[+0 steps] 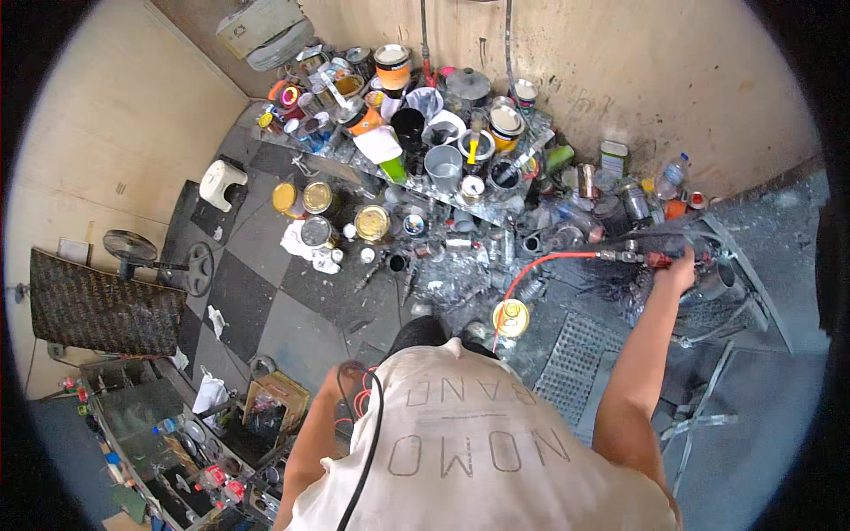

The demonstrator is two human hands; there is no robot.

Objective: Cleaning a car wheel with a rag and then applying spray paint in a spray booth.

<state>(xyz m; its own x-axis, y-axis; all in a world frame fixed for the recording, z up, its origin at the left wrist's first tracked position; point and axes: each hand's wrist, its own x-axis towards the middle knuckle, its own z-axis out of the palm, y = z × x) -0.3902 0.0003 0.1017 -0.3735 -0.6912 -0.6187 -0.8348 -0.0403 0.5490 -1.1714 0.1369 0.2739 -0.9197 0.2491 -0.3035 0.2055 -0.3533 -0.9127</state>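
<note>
Stretched out to the right, my right hand (680, 273) is closed around the red handle of what looks like a spray gun (660, 259). A metal coupling (618, 257) joins the handle to a red air hose (551, 257), which curves back toward my body. A grey metal cup (715, 281) shows just right of the hand. Low at my left side, my left hand (343, 380) is closed at coils of red hose (363, 389); its fingers are partly hidden. A black cable (365, 460) runs over my shirt.
A low bench (332, 164) along the wall is crowded with paint cans and cups. Several cans (373, 223) stand on the floor ahead; a yellow-lidded can (511, 317) is by my feet. A white stool (221, 184), a fan (130, 247) and a cluttered cart (133, 403) are left.
</note>
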